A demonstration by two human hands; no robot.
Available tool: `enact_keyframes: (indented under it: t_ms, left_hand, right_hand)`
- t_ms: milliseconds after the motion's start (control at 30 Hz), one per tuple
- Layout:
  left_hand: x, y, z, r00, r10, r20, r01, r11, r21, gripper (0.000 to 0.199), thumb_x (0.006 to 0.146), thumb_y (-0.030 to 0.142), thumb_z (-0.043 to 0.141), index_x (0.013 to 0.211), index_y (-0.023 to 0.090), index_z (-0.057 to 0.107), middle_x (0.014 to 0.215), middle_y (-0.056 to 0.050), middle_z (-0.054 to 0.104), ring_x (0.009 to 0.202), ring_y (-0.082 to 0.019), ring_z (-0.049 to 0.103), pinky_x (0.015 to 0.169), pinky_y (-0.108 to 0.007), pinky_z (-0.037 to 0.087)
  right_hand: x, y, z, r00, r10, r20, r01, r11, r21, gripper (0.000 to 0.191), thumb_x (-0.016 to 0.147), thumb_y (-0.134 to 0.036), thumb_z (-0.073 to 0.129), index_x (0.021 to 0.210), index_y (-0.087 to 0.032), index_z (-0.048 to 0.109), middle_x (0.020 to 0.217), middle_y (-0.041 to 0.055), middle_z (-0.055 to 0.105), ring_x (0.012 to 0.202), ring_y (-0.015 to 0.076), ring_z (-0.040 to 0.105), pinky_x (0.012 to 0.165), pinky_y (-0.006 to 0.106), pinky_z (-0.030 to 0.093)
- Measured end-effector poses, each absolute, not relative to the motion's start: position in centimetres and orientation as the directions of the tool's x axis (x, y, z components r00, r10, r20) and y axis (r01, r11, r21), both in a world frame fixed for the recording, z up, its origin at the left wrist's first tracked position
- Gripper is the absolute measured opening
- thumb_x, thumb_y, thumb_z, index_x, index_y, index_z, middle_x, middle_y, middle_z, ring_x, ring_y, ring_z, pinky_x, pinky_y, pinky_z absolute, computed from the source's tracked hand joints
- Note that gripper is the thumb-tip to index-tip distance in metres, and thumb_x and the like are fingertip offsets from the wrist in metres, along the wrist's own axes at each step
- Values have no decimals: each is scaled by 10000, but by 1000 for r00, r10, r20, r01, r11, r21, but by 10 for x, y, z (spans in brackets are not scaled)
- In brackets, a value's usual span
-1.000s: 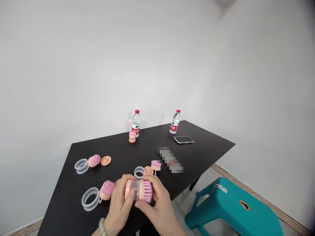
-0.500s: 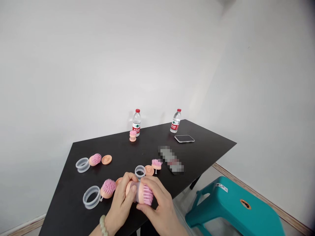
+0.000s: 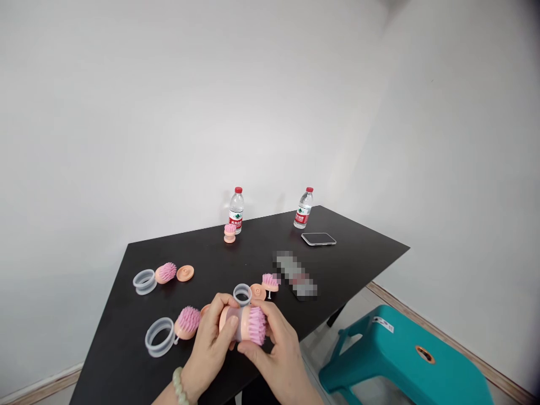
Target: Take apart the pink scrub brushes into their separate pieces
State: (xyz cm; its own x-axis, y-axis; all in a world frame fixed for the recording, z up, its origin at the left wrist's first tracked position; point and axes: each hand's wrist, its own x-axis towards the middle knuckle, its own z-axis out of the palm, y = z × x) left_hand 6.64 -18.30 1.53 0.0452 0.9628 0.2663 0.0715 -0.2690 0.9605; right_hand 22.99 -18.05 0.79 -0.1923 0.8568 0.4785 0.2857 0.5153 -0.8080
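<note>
2 bare hands meet at the near edge of the black table (image 3: 219,264), gripping a pink-bristled brush (image 3: 244,323) between them, held on its side just above the tabletop. The left hand (image 3: 211,340) is closed round its peach base, thumb pressed along the clear middle section. The right hand (image 3: 280,346) is opened to the brush's width, thumb below and fingers above the bristled end. What the clear section contains, I cannot tell.

Left of the hands, a large clear ring (image 3: 160,353) shows tabletop through its opening; a bristle head (image 3: 188,322) lies beside it. Just beyond the hands are a small clear ring (image 3: 235,296), a peach disc (image 3: 258,292) and a bristle head with a white stem (image 3: 270,282).

Farther left lie another ring (image 3: 145,289), bristle head and disc, in a row. Past a pixelated strip (image 3: 295,275) lies a phone (image 3: 319,239). At the back, 1 small upright brush (image 3: 230,233) stands before 2 red-capped clear bottles, their fill level unclear.
</note>
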Motion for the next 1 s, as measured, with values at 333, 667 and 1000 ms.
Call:
enact_keyframes:
  t_ms: [333, 667, 1000]
  left_hand:
    - [72, -184, 24, -13, 999, 49, -210, -51, 976, 439, 876, 664, 550, 893, 226, 555, 771, 20, 458, 613, -111, 373, 499, -200, 325]
    - [45, -176, 50, -98, 995, -31, -523, -25, 852, 449, 905, 556, 547, 660, 188, 465, 478, 74, 316, 428, -50, 165, 418, -193, 126]
    - [31, -168, 57, -305, 949, -75, -621, -138, 772, 412, 837, 596, 653, 917, 202, 562, 515, 80, 411, 414, -51, 269, 409, -162, 263]
  right_hand:
    - [227, -178, 35, -320, 625, 712, 305, 780, -547, 397, 827, -168, 752, 1170, -274, 581, 1161, 40, 648, 1100, 207, 638, 977, 308, 543]
    - [225, -166, 69, -490, 152, 858, 266, 964, -19, 390, 863, 70, 515, 1141, -193, 592, 1101, 101, 633, 1075, 213, 605, 963, 392, 546]
    - [167, -25, 61, -413, 862, 293, 729, 506, -461, 356, 818, -232, 740, 1143, -190, 600, 1088, 55, 593, 988, 202, 622, 899, 371, 518]
